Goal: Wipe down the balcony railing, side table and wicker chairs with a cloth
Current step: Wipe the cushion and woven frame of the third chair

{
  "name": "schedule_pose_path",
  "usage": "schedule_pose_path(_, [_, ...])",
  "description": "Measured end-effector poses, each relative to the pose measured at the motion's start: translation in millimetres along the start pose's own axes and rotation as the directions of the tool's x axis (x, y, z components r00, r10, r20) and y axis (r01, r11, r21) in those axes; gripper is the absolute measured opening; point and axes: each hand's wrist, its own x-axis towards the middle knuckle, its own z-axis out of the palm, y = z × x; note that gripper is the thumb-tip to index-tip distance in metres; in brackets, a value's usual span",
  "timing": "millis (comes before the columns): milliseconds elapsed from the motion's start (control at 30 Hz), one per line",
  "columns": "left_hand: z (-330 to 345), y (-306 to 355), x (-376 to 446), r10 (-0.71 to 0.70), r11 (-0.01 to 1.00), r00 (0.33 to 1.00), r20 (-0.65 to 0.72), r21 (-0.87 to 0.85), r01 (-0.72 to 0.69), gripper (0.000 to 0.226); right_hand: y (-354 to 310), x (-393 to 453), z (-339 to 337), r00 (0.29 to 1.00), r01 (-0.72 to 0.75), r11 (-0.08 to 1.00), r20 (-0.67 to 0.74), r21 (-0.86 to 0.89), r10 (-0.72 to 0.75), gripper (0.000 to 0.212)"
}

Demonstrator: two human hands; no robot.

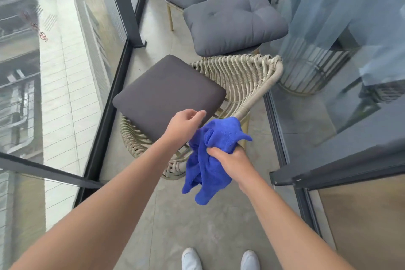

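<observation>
Balcony floor point(192, 221): cloth point(208, 160) in right hand point(230, 158) hides chair rim point(252, 103).

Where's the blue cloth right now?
Head view, centre: the blue cloth is bunched in the right hand, against the near wicker chair frame, beside the left hand.

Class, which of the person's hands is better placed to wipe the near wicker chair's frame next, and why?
Right. The right hand already grips the blue cloth, bunched against the chair's frame. The left hand holds nothing, hovering over the seat cushion.
</observation>
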Motion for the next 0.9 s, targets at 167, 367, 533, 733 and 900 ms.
schedule_pose_path(167, [54.7,28.8,2.9,0.09,0.948,0.992,0.085,0.298,-0.112,0.04,15.9,9.7,-43.0,0.959,0.067,0.965,-0.284,0.254,0.008,0.005])
schedule_pose_path(367, [92.7,67.2,39.5,0.274,0.783,0.959,0.07,0.563,-0.265,0.049,31.9,49.9,-84.2,0.937,0.089,0.907,-0.343,0.411,0.063,0.017])
schedule_pose_path(533, [127.6,62.6,55.8,0.458,0.552,0.889,0.009,0.78,-0.293,0.039,63.5,100.0,-115.0,0.929,0.225,0.877,-0.364,0.425,-0.062,0.034])
schedule_pose_path(733, [132.6,58.0,59.0,0.609,0.373,0.793,0.001,0.882,-0.287,0.041,109.5,184.0,-120.6,0.942,0.291,0.827,-0.298,0.481,-0.158,0.086])
schedule_pose_path(900, [131.6,62.9,56.5,0.633,0.231,0.773,0.041,0.943,-0.24,0.043,143.3,235.7,-104.0,0.933,0.323,0.792,-0.314,0.519,-0.175,0.068])
